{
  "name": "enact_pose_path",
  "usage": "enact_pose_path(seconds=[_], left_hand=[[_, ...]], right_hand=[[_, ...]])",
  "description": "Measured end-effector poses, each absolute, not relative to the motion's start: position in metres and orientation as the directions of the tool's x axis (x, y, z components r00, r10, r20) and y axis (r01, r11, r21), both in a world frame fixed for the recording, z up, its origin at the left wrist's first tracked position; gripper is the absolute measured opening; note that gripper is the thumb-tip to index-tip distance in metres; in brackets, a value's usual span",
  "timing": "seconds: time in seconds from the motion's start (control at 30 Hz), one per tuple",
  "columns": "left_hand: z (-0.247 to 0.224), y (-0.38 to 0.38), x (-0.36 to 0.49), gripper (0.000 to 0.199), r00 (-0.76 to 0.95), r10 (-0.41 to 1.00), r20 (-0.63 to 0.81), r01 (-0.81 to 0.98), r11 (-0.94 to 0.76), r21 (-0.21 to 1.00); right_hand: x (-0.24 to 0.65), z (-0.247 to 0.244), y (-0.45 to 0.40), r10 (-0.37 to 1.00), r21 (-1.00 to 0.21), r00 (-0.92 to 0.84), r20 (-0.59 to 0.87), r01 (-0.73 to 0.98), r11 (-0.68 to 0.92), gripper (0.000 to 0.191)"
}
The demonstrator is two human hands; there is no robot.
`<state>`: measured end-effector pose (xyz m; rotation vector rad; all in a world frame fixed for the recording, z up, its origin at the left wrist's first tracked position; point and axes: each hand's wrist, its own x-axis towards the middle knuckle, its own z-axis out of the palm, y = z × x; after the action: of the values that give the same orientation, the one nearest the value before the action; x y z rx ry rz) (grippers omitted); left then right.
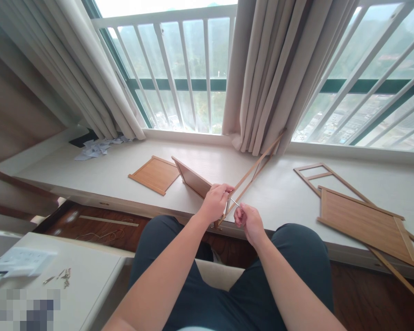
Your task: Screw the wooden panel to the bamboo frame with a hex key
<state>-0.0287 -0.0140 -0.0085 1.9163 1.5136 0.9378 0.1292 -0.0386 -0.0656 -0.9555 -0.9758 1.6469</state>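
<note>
My left hand point(216, 201) is closed at the joint where a brown wooden panel point(195, 178) meets a long, narrow wooden frame point(250, 179). The panel stands tilted on its edge, and the frame leans back toward the curtain. In my right hand point(250, 222), closed with the fingers curled, is a thin metal hex key point(235, 202). Its tip points at the joint beside my left fingers. Where the tip meets the wood is too small to make out.
A flat wooden panel point(154, 174) lies to the left on the white window ledge point(179, 149). At the right, another panel point(365, 220) rests over a wooden frame point(313, 177) and juts past the ledge edge. Screws point(66, 277) lie on the white table point(86, 271) at lower left.
</note>
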Motion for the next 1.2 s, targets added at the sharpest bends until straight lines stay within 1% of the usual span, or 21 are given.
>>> enact_pose_path(seconds=[0.23, 0.37, 0.43, 0.5, 0.57, 0.63, 0.67, 0.7, 0.73, 0.77, 0.8, 0.83, 0.87, 0.9, 0.97, 1.07, 1.13, 1.2], left_hand=[[-0.012, -0.013, -0.030, 0.033, 0.143, 0.966, 0.214, 0.605, -0.257, 0.753], [-0.006, -0.011, -0.030, 0.034, 0.170, 0.959, 0.227, 0.632, -0.283, 0.721], [0.002, -0.015, -0.033, 0.032, 0.175, 0.947, 0.270, 0.645, -0.318, 0.695], [0.007, -0.025, -0.039, 0.029, 0.128, 0.928, 0.349, 0.630, -0.348, 0.695], [0.004, -0.038, -0.049, 0.028, 0.001, 0.909, 0.416, 0.581, -0.339, 0.740], [-0.012, -0.052, -0.061, 0.029, -0.197, 0.894, 0.402, 0.499, -0.261, 0.826], [-0.025, -0.058, -0.067, 0.027, -0.310, 0.888, 0.341, 0.451, -0.178, 0.875], [-0.040, -0.063, -0.072, 0.025, -0.395, 0.886, 0.242, 0.389, -0.078, 0.918], [-0.057, -0.066, -0.076, 0.022, -0.451, 0.885, 0.116, 0.308, 0.033, 0.951], [-0.075, -0.068, -0.079, 0.019, -0.472, 0.881, -0.035, 0.218, 0.155, 0.964], [-0.092, -0.070, -0.080, 0.015, -0.449, 0.871, -0.199, 0.142, 0.290, 0.946], [-0.109, -0.070, -0.080, 0.012, -0.388, 0.856, -0.342, 0.100, 0.408, 0.908], [-0.123, -0.071, -0.078, 0.014, -0.327, 0.834, -0.443, 0.077, 0.491, 0.868], [-0.136, -0.072, -0.076, 0.020, -0.282, 0.805, -0.521, 0.048, 0.555, 0.831], [-0.154, -0.072, -0.068, 0.036, -0.189, 0.767, -0.613, -0.030, 0.620, 0.784], [-0.168, -0.070, -0.058, 0.054, -0.059, 0.730, -0.681, -0.184, 0.662, 0.726], [-0.171, -0.066, -0.054, 0.057, -0.013, 0.712, -0.702, -0.237, 0.680, 0.694], [-0.171, -0.061, -0.051, 0.053, -0.013, 0.686, -0.727, -0.236, 0.704, 0.669]], right_hand=[[0.136, -0.074, -0.035, 0.987, -0.962, -0.112, -0.113, -0.237, -0.137, 0.052], [0.143, -0.081, -0.027, 0.984, -0.979, -0.103, -0.143, -0.129, -0.156, 0.051], [0.148, -0.084, -0.023, 0.976, -0.987, -0.153, -0.158, 0.020, -0.157, 0.049], [0.154, -0.084, -0.020, 0.960, -0.962, -0.220, -0.173, 0.246, -0.117, 0.046], [0.160, -0.084, -0.019, 0.938, -0.884, -0.273, -0.215, 0.462, -0.069, 0.041], [0.165, -0.084, -0.018, 0.912, -0.796, -0.304, -0.274, 0.604, -0.037, 0.038], [0.167, -0.085, -0.018, 0.902, -0.762, -0.318, -0.292, 0.647, -0.019, 0.037], [0.169, -0.086, -0.019, 0.892, -0.736, -0.336, -0.304, 0.677, 0.005, 0.037], [0.172, -0.088, -0.019, 0.881, -0.717, -0.356, -0.313, 0.697, 0.027, 0.036], [0.174, -0.090, -0.020, 0.868, -0.703, -0.376, -0.325, 0.710, 0.044, 0.035], [0.176, -0.092, -0.021, 0.852, -0.693, -0.395, -0.344, 0.719, 0.054, 0.033], [0.178, -0.095, -0.022, 0.836, -0.684, -0.411, -0.365, 0.727, 0.059, 0.032], [0.179, -0.098, -0.024, 0.818, -0.677, -0.425, -0.387, 0.734, 0.061, 0.030], [0.181, -0.100, -0.026, 0.804, -0.671, -0.437, -0.404, 0.738, 0.065, 0.029], [0.183, -0.105, -0.031, 0.781, -0.668, -0.456, -0.427, 0.741, 0.067, 0.028], [0.185, -0.112, -0.040, 0.766, -0.675, -0.465, -0.444, 0.735, 0.055, 0.028], [0.186, -0.117, -0.045, 0.762, -0.682, -0.470, -0.445, 0.729, 0.052, 0.028], [0.187, -0.122, -0.049, 0.760, -0.688, -0.475, -0.445, 0.724, 0.049, 0.028]])
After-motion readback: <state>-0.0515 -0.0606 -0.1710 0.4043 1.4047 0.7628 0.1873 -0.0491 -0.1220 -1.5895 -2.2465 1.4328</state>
